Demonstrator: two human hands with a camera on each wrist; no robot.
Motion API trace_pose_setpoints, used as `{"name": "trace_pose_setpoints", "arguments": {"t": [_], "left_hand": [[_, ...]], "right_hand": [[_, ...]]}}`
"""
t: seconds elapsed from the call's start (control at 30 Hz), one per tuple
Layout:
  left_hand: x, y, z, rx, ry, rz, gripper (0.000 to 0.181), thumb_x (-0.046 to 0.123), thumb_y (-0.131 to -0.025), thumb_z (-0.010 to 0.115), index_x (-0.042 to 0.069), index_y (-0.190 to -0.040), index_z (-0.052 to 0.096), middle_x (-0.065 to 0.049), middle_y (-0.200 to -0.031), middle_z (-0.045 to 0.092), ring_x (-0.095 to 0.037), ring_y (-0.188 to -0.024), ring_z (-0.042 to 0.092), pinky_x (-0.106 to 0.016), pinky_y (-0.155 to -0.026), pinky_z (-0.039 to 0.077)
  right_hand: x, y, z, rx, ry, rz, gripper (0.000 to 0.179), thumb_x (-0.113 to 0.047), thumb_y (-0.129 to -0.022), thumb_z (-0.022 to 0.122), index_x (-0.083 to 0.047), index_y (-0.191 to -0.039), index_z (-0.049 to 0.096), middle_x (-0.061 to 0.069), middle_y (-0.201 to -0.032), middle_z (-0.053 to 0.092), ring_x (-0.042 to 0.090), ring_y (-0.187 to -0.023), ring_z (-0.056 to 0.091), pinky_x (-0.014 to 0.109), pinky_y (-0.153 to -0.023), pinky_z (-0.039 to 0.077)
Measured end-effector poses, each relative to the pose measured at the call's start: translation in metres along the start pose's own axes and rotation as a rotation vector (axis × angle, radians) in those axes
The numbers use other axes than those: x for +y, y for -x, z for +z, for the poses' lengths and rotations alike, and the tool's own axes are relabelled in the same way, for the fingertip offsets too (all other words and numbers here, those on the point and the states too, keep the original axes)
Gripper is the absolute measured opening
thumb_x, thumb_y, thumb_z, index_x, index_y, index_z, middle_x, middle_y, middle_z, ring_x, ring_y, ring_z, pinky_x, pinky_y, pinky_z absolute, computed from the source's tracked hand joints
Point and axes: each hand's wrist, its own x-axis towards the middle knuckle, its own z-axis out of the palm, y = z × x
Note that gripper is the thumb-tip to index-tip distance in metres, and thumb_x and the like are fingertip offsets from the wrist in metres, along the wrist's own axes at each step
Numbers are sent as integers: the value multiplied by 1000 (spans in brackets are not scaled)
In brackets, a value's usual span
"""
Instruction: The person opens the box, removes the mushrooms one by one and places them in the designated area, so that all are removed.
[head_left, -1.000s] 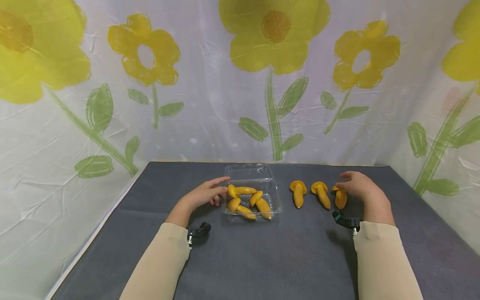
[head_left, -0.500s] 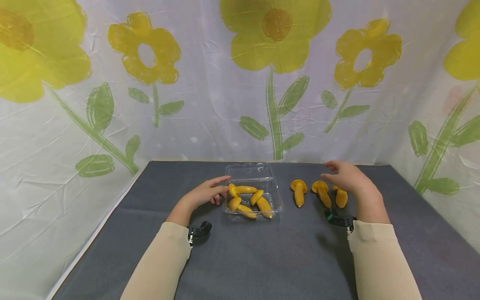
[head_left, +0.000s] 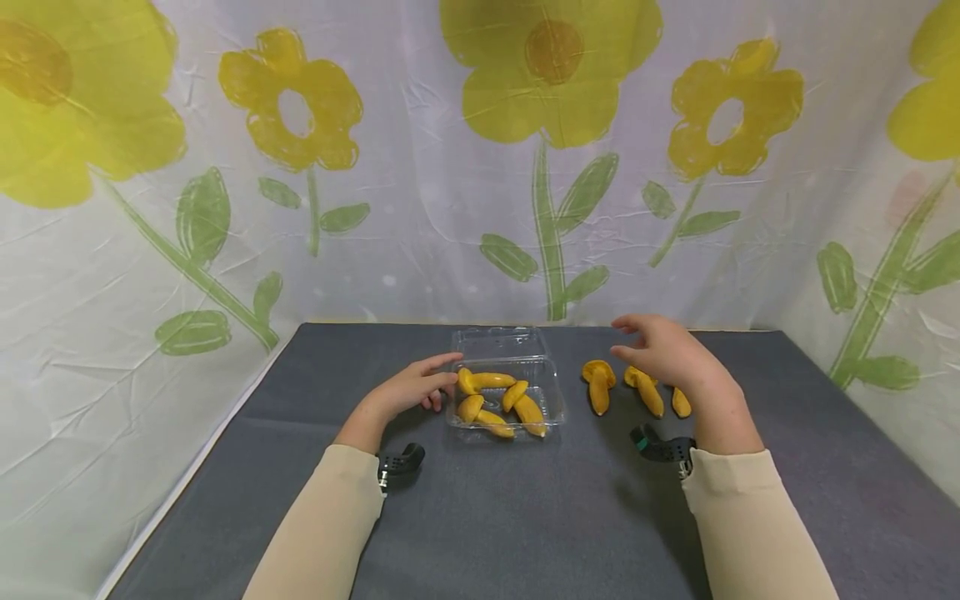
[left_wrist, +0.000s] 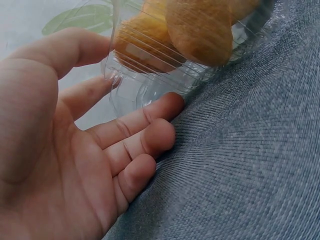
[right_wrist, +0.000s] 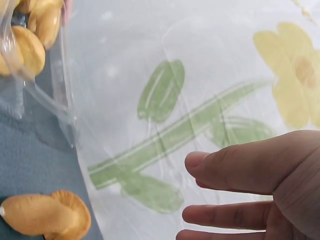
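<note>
A clear plastic clamshell box (head_left: pixel 557 398) stands mid-table with its lid (head_left: pixel 498 342) folded back. Three yellow mushrooms (head_left: pixel 492 381) lie inside it. My left hand (head_left: pixel 401 393) is at the box's left side, thumb and index finger touching the wall near the rim; the other fingers (left_wrist: pixel 159 136) are loosely bent beside the cloth. My right hand (head_left: pixel 671 354) hovers with nothing in it, thumb and fingers apart. Below and around it, three more mushrooms lie in a row: the left one (head_left: pixel 598 387), the middle one (head_left: pixel 648 397) and the right one (head_left: pixel 681 404), the latter two partly covered.
A dark grey cloth (head_left: pixel 525 517) covers the table. Behind it and along both sides hang pale curtains (head_left: pixel 405 208) printed with yellow flowers. Each wrist carries a black camera mount, the right one (head_left: pixel 660 446) close above the table.
My right hand has risen off the rightmost mushroom and moved left, passing above the middle one, with nothing in it. My left hand and the box have stayed in place.
</note>
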Motion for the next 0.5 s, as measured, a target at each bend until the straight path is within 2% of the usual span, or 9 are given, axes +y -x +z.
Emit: {"name": "trace_pose_setpoints", "arguments": {"t": [0.5], "left_hand": [[0, 1, 1, 9, -7, 15, 57, 34, -108, 56, 22, -161, 38, -8, -104, 69, -23, -75, 62, -35, -71, 47]], "right_hand": [[-25, -9, 24, -23, 36, -127, 52, -19, -102, 67, -1, -148, 52, 22, -146, 53, 45, -125, 56, 55, -93, 50]]}}
